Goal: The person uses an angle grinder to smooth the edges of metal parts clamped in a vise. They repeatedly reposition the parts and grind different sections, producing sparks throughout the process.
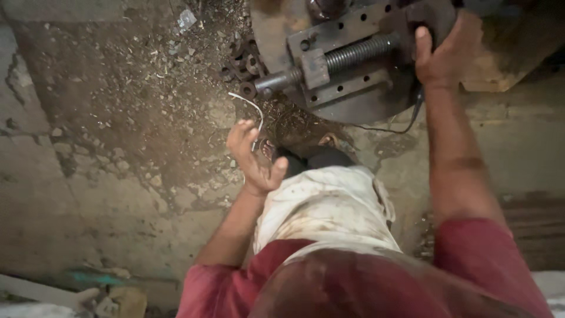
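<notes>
A big round steel faceplate [376, 100], dark and greasy, is seen top right, drilled with holes; a threaded screw [359, 52] is laid across it. Its edge is gripped by the right hand [441, 56]. The left hand [253, 158] is held open, empty, above the chip-strewn floor [118, 147].

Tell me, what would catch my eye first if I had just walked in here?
Most likely the big round metal plate at the top, with a thick threaded screw running across it; the right hand rests on its edge. Below it, the left hand hangs open and empty over a cracked concrete floor strewn with metal shavings. A few small dark metal rings lie by the plate.
</notes>
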